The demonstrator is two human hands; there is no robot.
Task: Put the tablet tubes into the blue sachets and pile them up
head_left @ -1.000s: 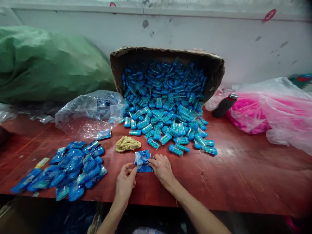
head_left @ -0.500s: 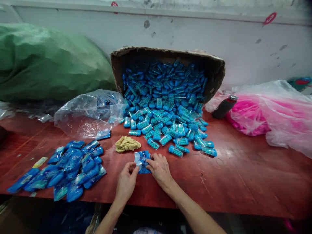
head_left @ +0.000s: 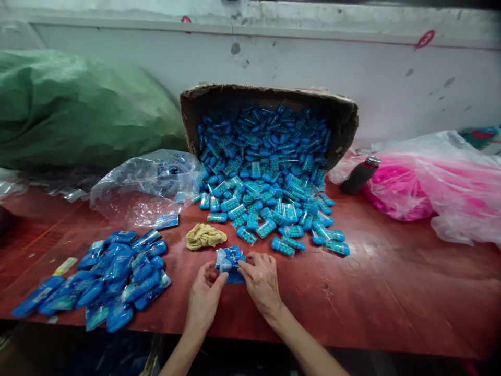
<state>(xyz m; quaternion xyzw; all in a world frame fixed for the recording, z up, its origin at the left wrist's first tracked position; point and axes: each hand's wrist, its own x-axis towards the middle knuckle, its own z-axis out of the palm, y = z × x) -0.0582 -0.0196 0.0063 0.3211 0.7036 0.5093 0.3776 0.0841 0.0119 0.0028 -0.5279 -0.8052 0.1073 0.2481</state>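
Small blue printed packets [head_left: 230,261] lie on the red table in front of me, partly overlapping. My left hand [head_left: 206,297] pinches the left edge of the upper packet between thumb and fingers. My right hand [head_left: 261,279] has its fingertips on that packet's right side, and whether they grip it is hard to tell. Behind them sits a crumpled yellow cloth [head_left: 205,236]. Many blue-capped clear containers with teal pellets [head_left: 266,228] spill from a cardboard box [head_left: 270,90] lying on its side. Filled blue packets [head_left: 117,266] form a pile at the left.
A clear plastic bag [head_left: 129,183] with blue packets stands left of the box. Behind it lies a large green sack [head_left: 86,109]. On the right are a dark bottle [head_left: 358,176] and pink items in a plastic bag [head_left: 403,185]. The table's front edge runs below my hands.
The upper packet has separated somewhat from those beneath, shifting toward me and to the right. Both hands have moved slightly with it. The whole view has tilted up a little.
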